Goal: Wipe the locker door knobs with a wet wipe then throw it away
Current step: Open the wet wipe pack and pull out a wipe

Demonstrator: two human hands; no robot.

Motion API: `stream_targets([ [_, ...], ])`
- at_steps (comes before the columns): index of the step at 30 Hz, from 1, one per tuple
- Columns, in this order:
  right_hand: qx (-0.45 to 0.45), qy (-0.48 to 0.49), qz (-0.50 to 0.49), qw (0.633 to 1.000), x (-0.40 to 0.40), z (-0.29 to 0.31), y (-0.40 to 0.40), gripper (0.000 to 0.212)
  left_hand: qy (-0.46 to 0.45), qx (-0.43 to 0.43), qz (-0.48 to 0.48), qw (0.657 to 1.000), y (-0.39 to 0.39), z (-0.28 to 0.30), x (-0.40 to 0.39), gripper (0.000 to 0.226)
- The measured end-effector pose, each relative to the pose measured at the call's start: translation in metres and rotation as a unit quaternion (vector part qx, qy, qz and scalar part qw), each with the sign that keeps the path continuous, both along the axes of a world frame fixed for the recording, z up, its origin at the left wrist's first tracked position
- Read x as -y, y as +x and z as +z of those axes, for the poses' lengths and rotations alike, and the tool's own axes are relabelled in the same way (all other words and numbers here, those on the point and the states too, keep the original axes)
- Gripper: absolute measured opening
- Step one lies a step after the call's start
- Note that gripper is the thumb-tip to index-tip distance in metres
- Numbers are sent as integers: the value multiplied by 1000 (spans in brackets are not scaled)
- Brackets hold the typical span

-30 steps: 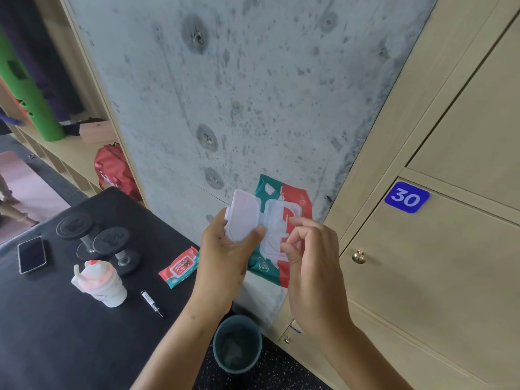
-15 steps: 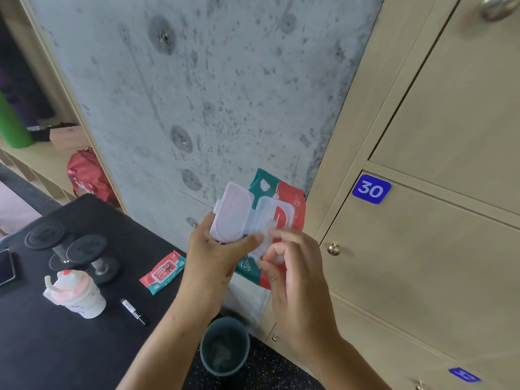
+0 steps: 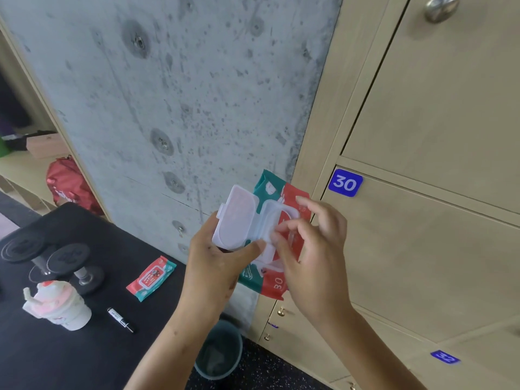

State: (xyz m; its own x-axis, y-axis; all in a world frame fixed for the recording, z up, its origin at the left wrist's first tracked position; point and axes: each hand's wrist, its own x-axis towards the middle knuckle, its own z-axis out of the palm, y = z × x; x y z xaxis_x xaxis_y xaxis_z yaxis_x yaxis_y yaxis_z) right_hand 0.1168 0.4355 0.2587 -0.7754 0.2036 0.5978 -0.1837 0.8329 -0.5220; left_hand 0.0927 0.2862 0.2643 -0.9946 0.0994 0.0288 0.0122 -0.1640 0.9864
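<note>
Two hands meet at the pack (image 3: 277,249), held up in front of the concrete wall (image 3: 197,94). My left hand (image 3: 213,266) grips the pack from its left side, thumb pressed across the base of the open lid (image 3: 235,220). My right hand (image 3: 312,249) has thumb and forefinger drawn together at the dispensing opening; I judge they are pinching at a wipe, but blur hides whether any sheet is actually caught. No wipe is clear of the pack.

Step in hand: extracting one wipe. The knobs are not yet wiped. The large knob (image 3: 440,8) sits at the top right corner of the view; the small knob (image 3: 280,312) sits low, just below the pack. The bin (image 3: 219,350) stands on the floor below my hands, beside the wall.

Likely faults from here:
- Missed pinch. Cause: fingertips closing on the plastic rim, not the sheet.
- Several wipes drawn out together. Cause: a fast pull, with damp sheets clinging.
- Pack slips or twists. Cause: pull force exceeding the one-sided left grip.
- Lid swings down onto the fingers. Cause: left thumb lifting off the lid base.

A second pack (image 3: 150,278), a pen (image 3: 121,320), a cup (image 3: 60,305) and dumbbells (image 3: 53,261) lie on the black bench (image 3: 84,361), near its wall edge.
</note>
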Motion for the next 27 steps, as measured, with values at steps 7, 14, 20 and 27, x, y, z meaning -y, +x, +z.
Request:
stream_targets([
  [7, 53, -38, 1, 998, -12, 7, 8, 18, -12, -15, -26, 999, 9, 7, -7, 45],
  [14, 50, -35, 20, 998, -16, 12, 16, 13, -1, -16, -44, 999, 11, 6, -10, 43],
  [20, -6, -42, 2, 999, -14, 21, 25, 13, -4, -14, -61, 998, 12, 10, -17, 33],
  [27, 24, -37, 14, 999, -17, 21, 21, 10, -7, -22, -53, 998, 12, 11, -20, 38],
])
